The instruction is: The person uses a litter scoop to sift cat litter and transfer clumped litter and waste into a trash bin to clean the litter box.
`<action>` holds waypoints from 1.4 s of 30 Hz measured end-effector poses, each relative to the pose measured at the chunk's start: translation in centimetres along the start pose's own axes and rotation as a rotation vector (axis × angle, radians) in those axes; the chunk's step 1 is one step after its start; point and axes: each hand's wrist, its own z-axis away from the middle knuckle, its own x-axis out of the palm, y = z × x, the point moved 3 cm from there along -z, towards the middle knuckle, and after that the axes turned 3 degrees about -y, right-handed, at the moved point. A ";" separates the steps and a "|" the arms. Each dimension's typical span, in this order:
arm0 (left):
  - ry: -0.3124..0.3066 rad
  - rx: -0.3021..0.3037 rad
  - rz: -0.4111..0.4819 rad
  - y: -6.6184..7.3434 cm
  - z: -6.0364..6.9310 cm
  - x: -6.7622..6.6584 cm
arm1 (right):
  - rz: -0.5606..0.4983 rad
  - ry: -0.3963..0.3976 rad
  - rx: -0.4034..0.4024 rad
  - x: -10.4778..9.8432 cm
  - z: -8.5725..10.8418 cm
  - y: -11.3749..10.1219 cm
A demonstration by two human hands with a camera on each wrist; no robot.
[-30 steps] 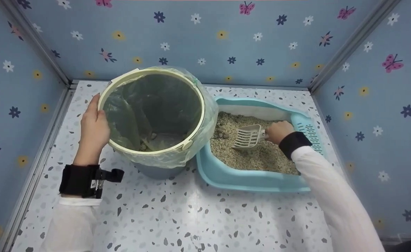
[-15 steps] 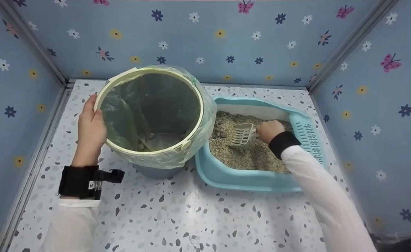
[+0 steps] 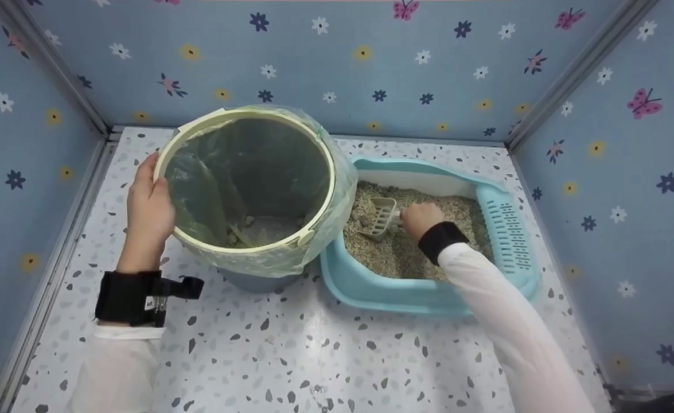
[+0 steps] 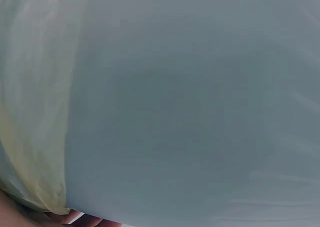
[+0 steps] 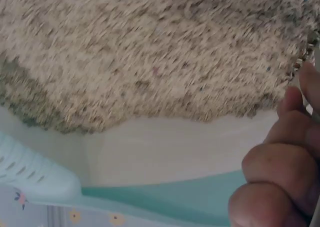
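My right hand (image 3: 422, 220) grips the handle of a beige slotted litter scoop (image 3: 384, 218). The scoop's head is in the litter (image 3: 394, 252) at the left of a light blue litter box (image 3: 371, 289), next to darker clumps. Curled fingers (image 5: 272, 162) show in the right wrist view, with the scoop mostly out of frame. On the left, my left hand (image 3: 151, 212) holds the side of a grey trash bin (image 3: 259, 282) at its pale yellow rim (image 3: 245, 250). A translucent yellow-green bag (image 3: 308, 252) lines the bin, with a few clumps low inside.
The bin stands close against the litter box's left side. A perforated ledge (image 3: 506, 235) forms the box's right end. Blue floral panels (image 3: 337, 69) enclose the speckled white floor (image 3: 314, 355) at the back and both sides.
My right hand has pushed the scoop leftward through the litter, up to the clumps near the bin. My left hand and the bin have hardly moved.
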 end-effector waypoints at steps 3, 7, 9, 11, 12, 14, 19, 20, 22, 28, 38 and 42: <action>0.000 0.008 -0.004 0.0 0.0 0.0 | -0.036 0.008 0.010 0.4 -0.5 -0.8; 0.005 0.021 -0.008 0.1 0.0 0.1 | -0.056 0.027 0.034 1.0 -1.0 -1.5; 0.005 0.022 -0.008 0.0 0.1 0.1 | -0.067 0.023 0.039 1.3 -1.2 -1.7; 0.004 0.022 -0.011 -0.1 0.0 0.1 | -0.079 0.016 0.040 1.6 -1.2 -1.8; 0.002 0.018 -0.010 -0.1 0.0 0.1 | -0.087 0.015 0.037 1.7 -1.3 -1.8; 0.001 0.014 -0.009 -0.1 0.0 0.2 | -0.109 0.012 0.031 2.0 -1.4 -1.8; -0.003 0.012 0.008 -0.2 -0.1 0.1 | -0.153 0.018 0.022 2.6 -1.8 -1.3; -0.006 0.011 0.013 -0.2 -0.1 0.1 | -0.163 0.021 0.018 2.6 -1.9 -1.2; -0.010 0.008 0.015 -0.2 0.0 0.0 | -0.177 0.019 0.011 2.7 -2.0 -1.1; -0.010 0.007 0.021 -0.1 0.1 0.1 | -0.230 0.038 0.014 2.8 -2.0 -1.0; -0.003 0.010 0.020 0.1 0.1 0.1 | -0.397 0.072 0.002 3.1 -1.2 0.3; 0.001 0.006 0.021 -0.1 0.2 0.0 | -0.453 0.090 -0.035 3.3 -0.6 0.9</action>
